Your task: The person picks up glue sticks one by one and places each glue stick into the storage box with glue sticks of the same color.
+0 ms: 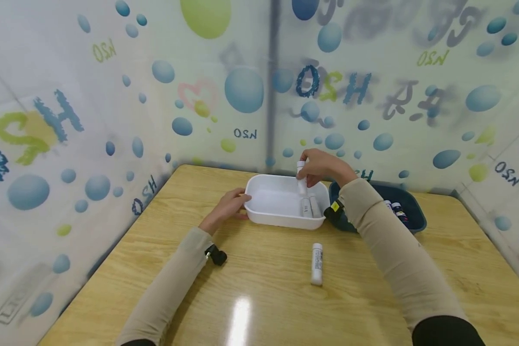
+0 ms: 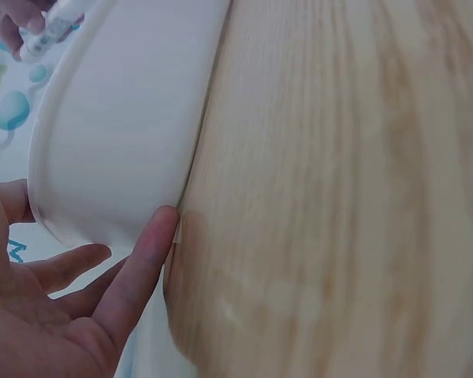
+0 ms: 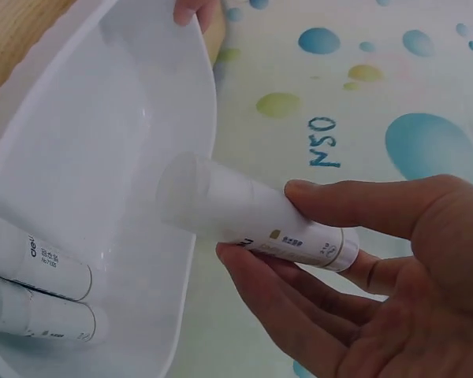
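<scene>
In the head view my right hand (image 1: 322, 166) holds a white glue stick (image 3: 260, 216) over the right end of a white plastic basin (image 1: 277, 219). Thumb and fingers pinch its barrel, and it tilts with one end toward the basin. Two more glue sticks (image 3: 39, 264) lie side by side inside that basin, at its right end. At the opposite end, my left hand (image 1: 227, 206) grips the basin, thumb over the rim and fingers against the outer wall. Another glue stick (image 1: 317, 264) lies on the table in front of the basin.
A dark green basin (image 1: 408, 196) adjoins the white one on the right, partly hidden by my right forearm. Small dark bottles (image 1: 399, 211) with pale labels lie in it. Behind the wooden table (image 1: 268, 269) hangs a bubble-patterned curtain (image 1: 242, 144).
</scene>
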`<action>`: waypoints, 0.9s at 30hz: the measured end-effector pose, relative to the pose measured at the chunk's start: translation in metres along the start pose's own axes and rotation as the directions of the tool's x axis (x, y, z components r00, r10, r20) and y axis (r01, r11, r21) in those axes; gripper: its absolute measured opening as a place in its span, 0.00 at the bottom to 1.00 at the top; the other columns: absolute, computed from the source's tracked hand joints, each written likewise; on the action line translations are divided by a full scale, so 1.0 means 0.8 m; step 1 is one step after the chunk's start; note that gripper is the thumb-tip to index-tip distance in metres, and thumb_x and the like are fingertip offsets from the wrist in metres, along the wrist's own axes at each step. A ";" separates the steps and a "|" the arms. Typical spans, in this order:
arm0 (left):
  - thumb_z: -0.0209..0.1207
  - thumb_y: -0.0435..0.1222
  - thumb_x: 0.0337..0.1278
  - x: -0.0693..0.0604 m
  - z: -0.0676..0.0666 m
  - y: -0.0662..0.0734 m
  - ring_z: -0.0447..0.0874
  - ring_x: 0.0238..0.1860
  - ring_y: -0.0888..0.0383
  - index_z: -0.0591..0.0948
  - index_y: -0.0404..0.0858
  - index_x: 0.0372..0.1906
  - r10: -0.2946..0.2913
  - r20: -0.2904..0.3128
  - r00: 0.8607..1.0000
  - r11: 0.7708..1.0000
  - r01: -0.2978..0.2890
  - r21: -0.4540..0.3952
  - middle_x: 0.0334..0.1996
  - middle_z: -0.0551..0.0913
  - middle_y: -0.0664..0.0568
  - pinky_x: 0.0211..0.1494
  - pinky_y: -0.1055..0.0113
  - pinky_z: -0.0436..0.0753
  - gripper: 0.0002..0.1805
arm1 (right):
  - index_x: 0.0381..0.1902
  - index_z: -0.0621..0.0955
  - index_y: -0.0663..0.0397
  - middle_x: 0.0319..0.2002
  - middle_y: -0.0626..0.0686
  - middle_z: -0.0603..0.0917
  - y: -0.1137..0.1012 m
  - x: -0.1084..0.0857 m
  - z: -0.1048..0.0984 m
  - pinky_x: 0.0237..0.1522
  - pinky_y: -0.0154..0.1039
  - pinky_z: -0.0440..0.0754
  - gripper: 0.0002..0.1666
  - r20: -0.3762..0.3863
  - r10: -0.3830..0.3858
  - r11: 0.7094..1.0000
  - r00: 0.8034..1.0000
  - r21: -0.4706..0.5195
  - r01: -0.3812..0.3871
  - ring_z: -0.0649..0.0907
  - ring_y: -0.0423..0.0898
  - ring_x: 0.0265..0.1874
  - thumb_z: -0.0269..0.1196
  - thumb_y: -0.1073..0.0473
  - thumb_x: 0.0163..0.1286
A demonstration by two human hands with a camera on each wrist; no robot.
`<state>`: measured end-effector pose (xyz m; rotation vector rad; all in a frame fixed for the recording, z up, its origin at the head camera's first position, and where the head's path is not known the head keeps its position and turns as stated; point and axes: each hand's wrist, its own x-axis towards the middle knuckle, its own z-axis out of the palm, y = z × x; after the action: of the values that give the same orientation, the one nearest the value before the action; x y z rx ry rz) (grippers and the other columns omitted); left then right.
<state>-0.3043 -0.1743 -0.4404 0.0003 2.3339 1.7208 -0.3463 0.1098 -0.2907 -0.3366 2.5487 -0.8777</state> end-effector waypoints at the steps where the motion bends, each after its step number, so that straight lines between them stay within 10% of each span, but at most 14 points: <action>1: 0.53 0.45 0.77 0.001 0.001 0.000 0.86 0.56 0.45 0.69 0.38 0.75 0.001 0.001 1.000 1.000 -0.001 -0.001 0.64 0.78 0.37 0.45 0.60 0.92 0.29 | 0.60 0.69 0.63 0.43 0.62 0.84 0.000 0.004 0.000 0.43 0.43 0.91 0.25 0.003 0.009 1.000 1.000 0.002 -0.009 0.87 0.49 0.28 0.66 0.60 0.72; 27: 0.53 0.45 0.77 0.003 0.000 -0.002 0.86 0.53 0.48 0.69 0.36 0.74 0.015 -0.002 1.000 1.000 -0.015 0.003 0.63 0.78 0.37 0.45 0.61 0.92 0.29 | 0.58 0.73 0.61 0.43 0.59 0.82 0.039 0.062 0.053 0.44 0.42 0.91 0.24 0.044 0.149 0.988 0.988 -0.041 -0.147 0.85 0.49 0.36 0.69 0.62 0.68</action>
<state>-0.3062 -0.1746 -0.4423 0.0167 2.3443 1.7251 -0.3731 0.0940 -0.3563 -0.1738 2.5123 -0.7580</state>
